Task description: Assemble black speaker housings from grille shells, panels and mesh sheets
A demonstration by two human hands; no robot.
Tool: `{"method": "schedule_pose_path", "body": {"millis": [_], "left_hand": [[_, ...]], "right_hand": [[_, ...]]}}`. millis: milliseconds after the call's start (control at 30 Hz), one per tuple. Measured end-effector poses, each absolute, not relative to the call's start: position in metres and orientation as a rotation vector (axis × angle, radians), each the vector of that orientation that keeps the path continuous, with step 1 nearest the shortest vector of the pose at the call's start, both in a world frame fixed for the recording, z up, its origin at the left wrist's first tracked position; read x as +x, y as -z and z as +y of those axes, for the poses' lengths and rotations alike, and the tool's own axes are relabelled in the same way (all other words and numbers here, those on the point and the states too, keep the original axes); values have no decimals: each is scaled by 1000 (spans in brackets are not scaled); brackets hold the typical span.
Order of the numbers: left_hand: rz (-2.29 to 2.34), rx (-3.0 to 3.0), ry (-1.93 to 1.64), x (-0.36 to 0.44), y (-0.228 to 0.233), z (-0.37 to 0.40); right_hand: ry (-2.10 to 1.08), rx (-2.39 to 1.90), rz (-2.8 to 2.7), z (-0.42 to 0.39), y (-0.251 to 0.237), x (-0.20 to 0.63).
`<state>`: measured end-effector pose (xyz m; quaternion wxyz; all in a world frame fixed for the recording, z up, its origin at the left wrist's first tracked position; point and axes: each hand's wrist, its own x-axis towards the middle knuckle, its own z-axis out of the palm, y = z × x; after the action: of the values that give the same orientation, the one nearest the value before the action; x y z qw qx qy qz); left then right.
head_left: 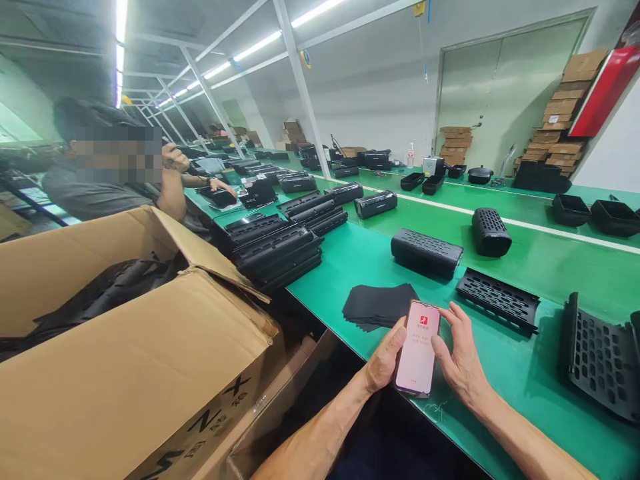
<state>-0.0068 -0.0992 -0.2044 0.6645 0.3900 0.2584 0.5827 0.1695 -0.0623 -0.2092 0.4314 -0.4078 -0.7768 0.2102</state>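
Both my hands hold a smartphone (419,347) with a lit pink-white screen, above the near edge of the green table (540,267). My left hand (385,360) grips its left side. My right hand (460,353) wraps its right side, thumb near the screen. Just beyond the phone lies a stack of thin black sheets (377,303). A black perforated grille panel (497,299) rests to the right of the sheets, and a black speaker-like housing (426,252) lies behind them.
A large open cardboard box (130,360) with black parts fills the left. Stacked black housings (275,250) sit past it. Another grille (600,360) lies at the right, an upright perforated housing (491,232) beyond. A person (115,173) sits at the left. Cardboard stacks (560,120) line the back wall.
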Motion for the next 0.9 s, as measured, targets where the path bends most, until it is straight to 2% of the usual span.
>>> {"method": "schedule_pose_path", "body": {"millis": [900], "left_hand": [[596,884,-1334,-6,204,-99]], "right_hand": [[-507,-1074,-1976,-63,210,169]]}}
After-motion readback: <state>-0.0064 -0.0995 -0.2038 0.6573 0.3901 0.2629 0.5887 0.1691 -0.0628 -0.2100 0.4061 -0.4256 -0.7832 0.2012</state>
